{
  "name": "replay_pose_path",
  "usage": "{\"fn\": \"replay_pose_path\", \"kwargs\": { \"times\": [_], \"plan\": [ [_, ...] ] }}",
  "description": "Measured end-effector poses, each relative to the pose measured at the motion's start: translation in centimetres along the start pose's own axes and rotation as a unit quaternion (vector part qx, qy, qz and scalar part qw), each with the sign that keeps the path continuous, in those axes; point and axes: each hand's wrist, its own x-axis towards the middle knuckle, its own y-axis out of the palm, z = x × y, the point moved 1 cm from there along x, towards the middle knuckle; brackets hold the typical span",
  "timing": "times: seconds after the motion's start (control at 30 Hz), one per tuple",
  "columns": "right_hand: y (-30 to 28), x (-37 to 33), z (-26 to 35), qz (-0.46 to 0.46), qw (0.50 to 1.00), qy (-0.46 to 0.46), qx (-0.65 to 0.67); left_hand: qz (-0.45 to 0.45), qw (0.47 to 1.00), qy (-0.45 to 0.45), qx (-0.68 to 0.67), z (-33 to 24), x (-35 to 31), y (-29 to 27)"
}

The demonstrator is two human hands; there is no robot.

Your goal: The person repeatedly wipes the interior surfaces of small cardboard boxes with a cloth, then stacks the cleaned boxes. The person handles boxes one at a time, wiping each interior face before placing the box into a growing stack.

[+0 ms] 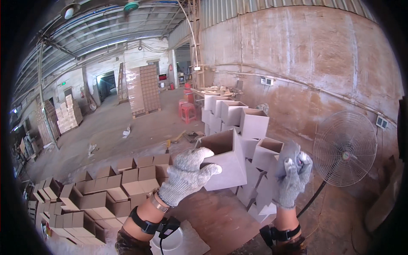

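Observation:
My left hand (189,176), in a grey knitted glove, grips an open-topped box (227,163) with pale outer walls and a dark inside. Its thumb lies along the near wall and its fingers are at the left rim; the box is tilted. To the right, my right hand (295,178), gloved alike, is raised with its fingers curled closed. Something grey is at its fingers, too blurred to name. Behind and below the hands, pale open boxes (254,123) stand stacked, several of them between my two hands.
Rows of brown open boxes (140,180) fill the left. A round white dish (172,239) lies near my left forearm beside a reddish-brown surface (216,216). A large fan (345,148) stands at right. Red stools (188,112) and a wrapped pallet stack (144,90) are farther back.

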Motion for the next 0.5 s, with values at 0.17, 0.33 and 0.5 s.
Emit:
{"fn": "replay_pose_path", "kwargs": {
  "times": [0.17,0.33,0.5],
  "plan": [
    [-1.7,-5.8,0.2,0.017,0.995,0.1,0.013,0.006,0.982,0.136,0.128,1.3,-6.6,-4.6],
    [-4.0,-10.0,-2.2,0.021,0.98,0.197,0.015,0.047,0.893,0.193,0.403,1.0,-14.0,-5.9],
    [-3.5,-12.2,-2.8,0.041,0.963,0.26,0.065,0.133,0.868,0.158,0.452,0.0,-17.4,-8.0]
  ]
}}
